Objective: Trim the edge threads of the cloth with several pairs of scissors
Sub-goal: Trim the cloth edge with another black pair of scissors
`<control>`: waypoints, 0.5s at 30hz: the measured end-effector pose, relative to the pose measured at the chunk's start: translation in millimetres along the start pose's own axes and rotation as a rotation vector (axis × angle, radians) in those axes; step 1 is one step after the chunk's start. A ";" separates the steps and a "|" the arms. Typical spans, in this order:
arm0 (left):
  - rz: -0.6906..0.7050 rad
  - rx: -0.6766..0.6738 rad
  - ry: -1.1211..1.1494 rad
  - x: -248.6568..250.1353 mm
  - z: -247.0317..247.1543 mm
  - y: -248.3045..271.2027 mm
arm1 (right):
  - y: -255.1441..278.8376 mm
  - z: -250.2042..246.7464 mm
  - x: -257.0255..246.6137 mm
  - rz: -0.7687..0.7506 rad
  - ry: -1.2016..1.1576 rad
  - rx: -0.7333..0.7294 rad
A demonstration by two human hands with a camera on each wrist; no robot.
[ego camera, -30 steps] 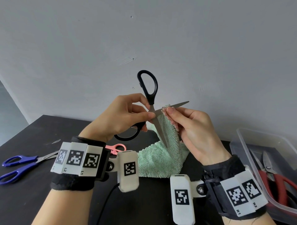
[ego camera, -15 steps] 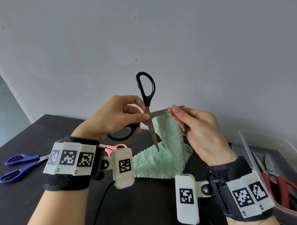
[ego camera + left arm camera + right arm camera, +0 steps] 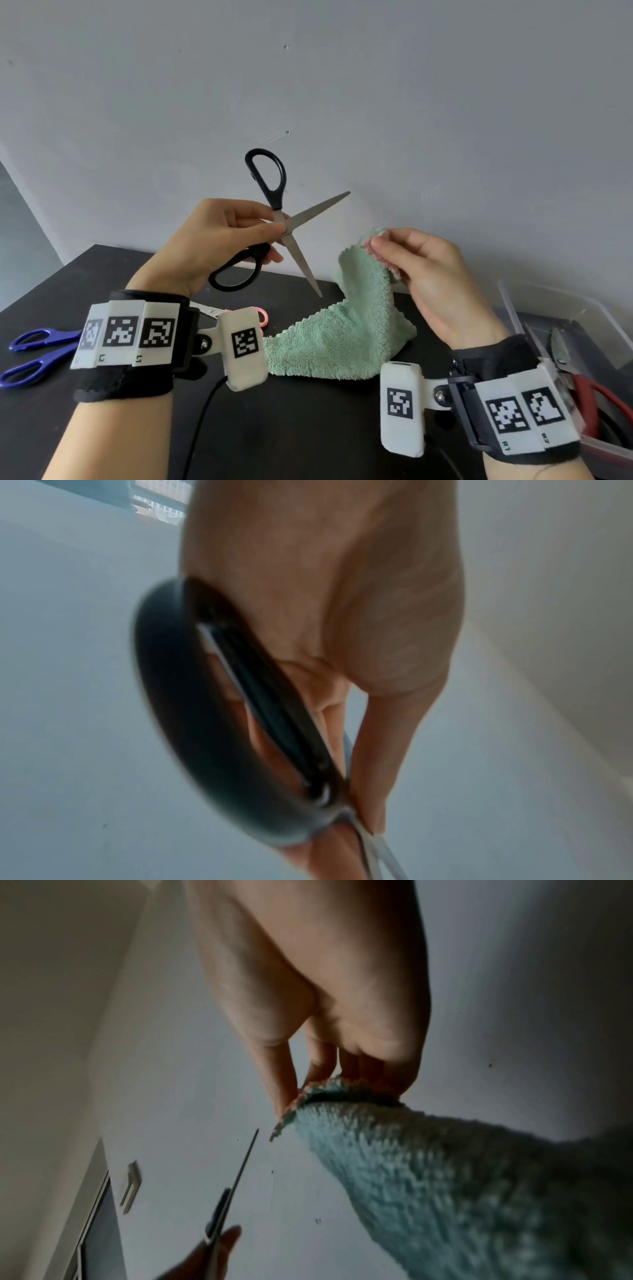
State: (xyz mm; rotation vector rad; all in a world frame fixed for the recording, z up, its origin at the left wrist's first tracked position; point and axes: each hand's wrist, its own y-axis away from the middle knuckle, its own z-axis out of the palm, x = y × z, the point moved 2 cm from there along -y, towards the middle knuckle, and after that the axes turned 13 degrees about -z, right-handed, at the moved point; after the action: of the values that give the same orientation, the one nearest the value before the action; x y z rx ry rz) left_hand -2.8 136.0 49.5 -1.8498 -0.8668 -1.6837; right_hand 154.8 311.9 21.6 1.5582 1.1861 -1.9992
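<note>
**Cloth trimming: black pair raised, blades clear of the edge**

Setting: a dark table [image 3: 308, 428] set against a plain grey wall. A clear plastic bin [image 3: 561, 308] stands at the right edge of the table and holds red-handled cutters [image 3: 596, 390]. Blue scissors [image 3: 37, 353] lie on the left of the table; a pink-handled pair [image 3: 262, 315] lies behind the left wrist, mostly hidden.

Left hand [image 3: 205, 246]: curled round the black scissors [image 3: 274, 222], one loop under the fingers, the other loop standing free above. The blades are spread wide in a cross, one tip pointing up-right, the other down toward the table. Neither blade touches fabric.

Right hand [image 3: 421, 270]: thumb and fingers pinch the upper corner of the green cloth [image 3: 346, 339] and hold it lifted; the lower part of the cloth rests in a fold on the table. The right wrist view shows the pinched hem with a pinkish stitched border and a blade tip just beside it, apart from it.

Progress, as a judgement: mid-task. The black pair is in use; two other pairs lie out on the table, which suggests they are either done with or waiting. No cut threads can be made out on the table, though the view is likely too coarse to show them. Most of the hem is hidden in the fold, so how much remains untrimmed cannot be told.
</note>
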 end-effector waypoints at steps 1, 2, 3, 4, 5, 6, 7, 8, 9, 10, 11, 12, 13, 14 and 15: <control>0.007 0.008 0.019 0.5 0.8 0.8 | 2.2 3.8 0.5 -0.007 0.022 -0.012; 0.009 0.010 0.032 0.6 1.6 2.1 | 4.4 6.8 1.1 -0.008 0.050 -0.012; 0.002 0.005 0.039 -0.5 2.9 4.3 | 7.0 9.0 3.1 -0.001 0.088 -0.006; -0.011 -0.003 0.043 -1.3 4.6 7.4 | 9.8 10.6 4.5 0.010 0.127 -0.002; -0.022 -0.009 0.047 -1.9 6.0 10.9 | 12.3 11.9 5.8 0.019 0.166 -0.004; -0.032 -0.015 0.053 -1.4 7.2 14.7 | 14.4 13.6 6.1 0.026 0.211 -0.010; -0.042 -0.020 0.065 -0.2 8.4 18.6 | 16.4 14.9 6.2 0.027 0.262 -0.020; -0.051 -0.026 0.085 2.0 9.3 23.0 | 19.1 16.5 5.5 0.025 0.308 -0.031; -0.060 -0.029 0.112 4.5 10.3 27.1 | 21.8 18.0 4.5 0.020 0.345 -0.041; -0.067 -0.029 0.144 6.9 10.8 31.2 | 25.2 19.8 2.7 0.010 0.372 -0.050; -0.073 -0.024 0.177 9.1 11.1 35.3 | 28.9 22.1 0.5 -0.004 0.393 -0.055; -0.081 -0.018 0.213 11.2 11.0 39.3 | 33.1 24.4 -2.2 -0.015 0.412 -0.057; -0.086 -0.009 0.249 13.0 11.2 43.0 | 37.1 26.6 -4.3 -0.021 0.431 -0.062; -0.091 0.000 0.283 15.3 11.5 47.0 | 41.2 29.1 -7.1 -0.025 0.450 -0.071; -0.097 0.010 0.315 17.4 12.1 50.8 | 45.4 30.8 -9.7 -0.028 0.470 -0.078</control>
State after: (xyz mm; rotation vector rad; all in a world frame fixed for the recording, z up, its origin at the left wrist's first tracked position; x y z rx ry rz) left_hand 43.3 112.5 68.3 -1.5004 -0.8387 -1.9585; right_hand 170.4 259.0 13.8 2.0466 1.4372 -1.6226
